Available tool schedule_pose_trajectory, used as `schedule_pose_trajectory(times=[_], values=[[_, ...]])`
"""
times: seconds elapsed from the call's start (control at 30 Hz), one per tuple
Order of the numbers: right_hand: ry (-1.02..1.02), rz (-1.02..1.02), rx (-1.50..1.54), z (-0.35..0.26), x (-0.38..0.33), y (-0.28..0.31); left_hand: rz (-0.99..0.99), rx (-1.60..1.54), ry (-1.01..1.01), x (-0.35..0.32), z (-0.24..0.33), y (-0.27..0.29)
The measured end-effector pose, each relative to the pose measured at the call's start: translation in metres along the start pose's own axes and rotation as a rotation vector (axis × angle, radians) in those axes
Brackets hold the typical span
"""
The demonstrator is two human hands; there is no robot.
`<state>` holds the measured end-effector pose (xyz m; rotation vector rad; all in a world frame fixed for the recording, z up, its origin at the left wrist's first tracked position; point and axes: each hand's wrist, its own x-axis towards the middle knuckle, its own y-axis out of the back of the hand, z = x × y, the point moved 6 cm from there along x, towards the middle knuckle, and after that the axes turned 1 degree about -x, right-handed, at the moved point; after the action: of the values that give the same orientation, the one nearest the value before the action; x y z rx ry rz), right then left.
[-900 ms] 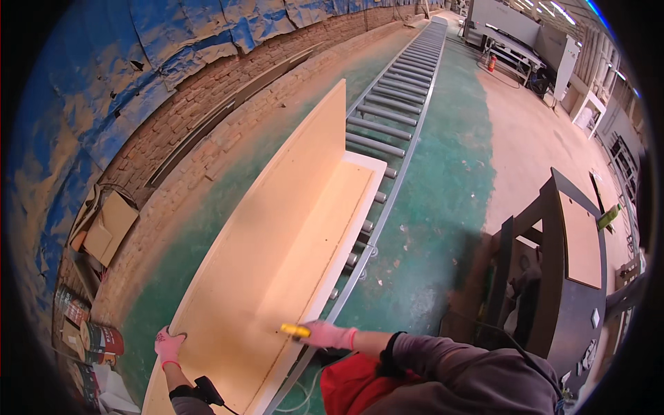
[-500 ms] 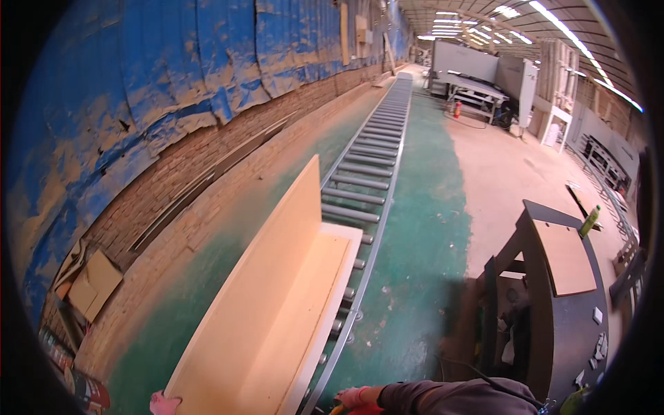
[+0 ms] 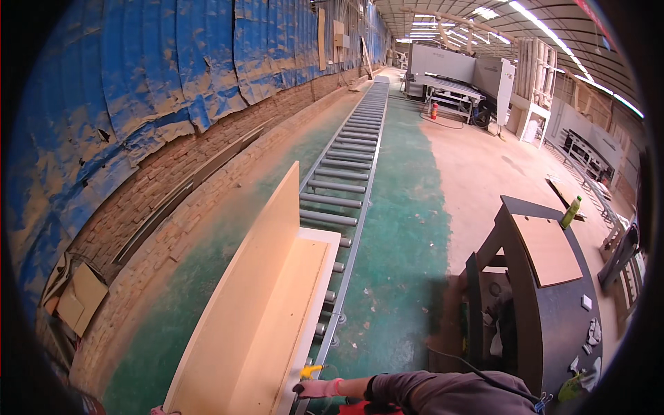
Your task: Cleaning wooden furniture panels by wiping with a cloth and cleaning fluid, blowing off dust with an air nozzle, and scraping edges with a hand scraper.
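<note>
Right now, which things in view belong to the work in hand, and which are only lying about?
In hand:
- yellow tool, in the right hand
- L-shaped wooden piece, left hand at its side
- roller conveyor under it

Apparently lying about:
- green bottle
- flat brown board
- cardboard, far left

1 yellow tool (image 3: 310, 371), 2 gloves (image 3: 319, 389)
</note>
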<state>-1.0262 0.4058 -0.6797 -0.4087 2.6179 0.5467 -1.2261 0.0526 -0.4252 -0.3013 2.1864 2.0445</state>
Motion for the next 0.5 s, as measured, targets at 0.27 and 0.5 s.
schedule_pose_trajectory(times=[0.27,0.5], values=[[-0.003,-0.174,1.204,-0.097,0.020,0.005,0.015,-0.168,-0.262,-0.019,-0.003,-0.064],[0.031,-0.072,1.561,-0.135,-0.006,0.030,-0.075,-0.107,-0.605,-0.145,0.032,-0.182]])
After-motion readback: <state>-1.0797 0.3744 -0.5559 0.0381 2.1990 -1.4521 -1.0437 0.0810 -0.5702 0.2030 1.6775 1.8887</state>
